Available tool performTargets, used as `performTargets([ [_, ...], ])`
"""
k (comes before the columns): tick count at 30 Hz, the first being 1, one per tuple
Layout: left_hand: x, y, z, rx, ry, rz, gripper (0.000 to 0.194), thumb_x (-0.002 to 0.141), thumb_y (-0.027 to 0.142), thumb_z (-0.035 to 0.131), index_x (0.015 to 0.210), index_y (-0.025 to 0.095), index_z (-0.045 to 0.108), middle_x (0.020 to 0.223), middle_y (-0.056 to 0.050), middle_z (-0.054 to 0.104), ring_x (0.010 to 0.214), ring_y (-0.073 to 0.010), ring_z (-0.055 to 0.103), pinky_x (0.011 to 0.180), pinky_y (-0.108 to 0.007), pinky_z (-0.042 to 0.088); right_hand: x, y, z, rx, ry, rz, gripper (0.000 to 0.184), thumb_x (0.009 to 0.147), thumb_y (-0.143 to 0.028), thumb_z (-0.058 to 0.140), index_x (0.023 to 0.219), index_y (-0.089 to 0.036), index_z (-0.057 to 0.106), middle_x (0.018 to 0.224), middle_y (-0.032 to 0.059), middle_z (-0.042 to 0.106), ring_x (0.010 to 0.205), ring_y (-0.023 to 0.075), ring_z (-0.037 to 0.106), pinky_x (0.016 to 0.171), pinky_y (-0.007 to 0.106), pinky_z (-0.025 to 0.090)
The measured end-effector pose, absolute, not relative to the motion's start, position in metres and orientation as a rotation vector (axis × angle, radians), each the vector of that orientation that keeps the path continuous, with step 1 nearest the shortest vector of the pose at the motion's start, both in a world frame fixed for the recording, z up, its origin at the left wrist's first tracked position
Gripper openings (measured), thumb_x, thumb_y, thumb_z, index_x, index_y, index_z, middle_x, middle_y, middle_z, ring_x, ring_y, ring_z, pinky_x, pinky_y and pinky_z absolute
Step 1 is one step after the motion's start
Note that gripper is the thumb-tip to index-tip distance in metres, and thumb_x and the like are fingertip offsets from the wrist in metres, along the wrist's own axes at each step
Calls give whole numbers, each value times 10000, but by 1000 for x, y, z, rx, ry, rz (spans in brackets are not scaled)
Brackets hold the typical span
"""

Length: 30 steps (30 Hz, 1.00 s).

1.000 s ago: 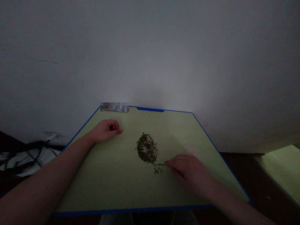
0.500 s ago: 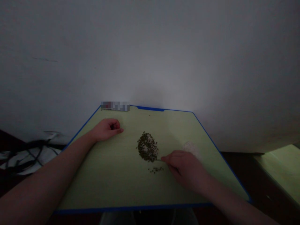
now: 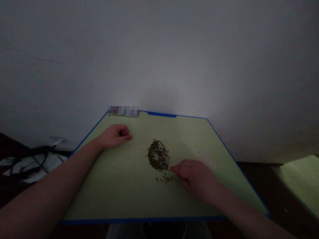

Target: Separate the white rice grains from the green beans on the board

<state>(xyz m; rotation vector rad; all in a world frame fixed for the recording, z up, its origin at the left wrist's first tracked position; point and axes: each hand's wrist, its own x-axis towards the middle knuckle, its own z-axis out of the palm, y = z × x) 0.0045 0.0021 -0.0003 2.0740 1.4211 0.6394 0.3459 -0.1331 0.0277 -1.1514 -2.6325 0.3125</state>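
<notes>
A pale green table (image 3: 119, 186) with a blue rim carries a heap of small dark green grains (image 3: 158, 155) at its middle, with a few loose grains (image 3: 164, 179) just in front. My right hand (image 3: 195, 177) lies beside the heap on its right, fingers pinched together at the heap's lower edge; a thin tool showed in them earlier but is hidden now. A small whitish pile (image 3: 204, 157) sits behind that hand. My left hand (image 3: 115, 135) rests on the table at the left, fingers curled shut into a loose fist.
A white wall rises right behind the table. Dark cables and a pale cloth (image 3: 30, 164) lie on the floor at the left. Another green surface (image 3: 301, 181) shows at the far right, across a dark gap.
My right hand has slid up and left from the loose grains to the lower edge of the heap. The left hand has stayed put.
</notes>
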Motion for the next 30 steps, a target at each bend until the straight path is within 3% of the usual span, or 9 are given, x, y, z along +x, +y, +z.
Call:
performTargets([
  [30,3,2,-2,2054,1386,665,287,726,437,637,646,181,537,577,34,477,553,-109,436,533,-252,352,338,-143,30,-1056,-2715,369,369,817,-76,491,1094,-150,723,914,60,758,832,219,677,778,349,526],
])
